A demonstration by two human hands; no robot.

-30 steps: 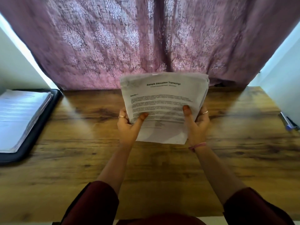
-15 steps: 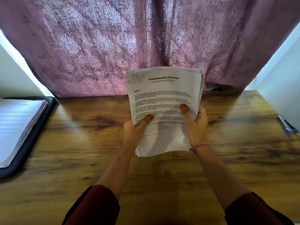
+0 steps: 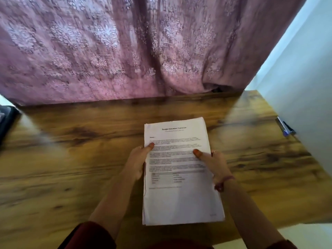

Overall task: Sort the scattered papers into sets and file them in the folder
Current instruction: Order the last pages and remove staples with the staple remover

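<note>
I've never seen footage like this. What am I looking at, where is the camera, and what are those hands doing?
There is no machine here: a person wears a wide-angle camera on the head, looking forward and down, so you see their own arms. The left hand and the right hand grip the two side edges of a stack of printed papers, thumbs on the top page, which is headed as a sample education transcript. The stack lies low over the wooden table. A dark folder peeks in at the left edge, a blue and white pen lies at the right, and a purple curtain hangs behind.
</note>
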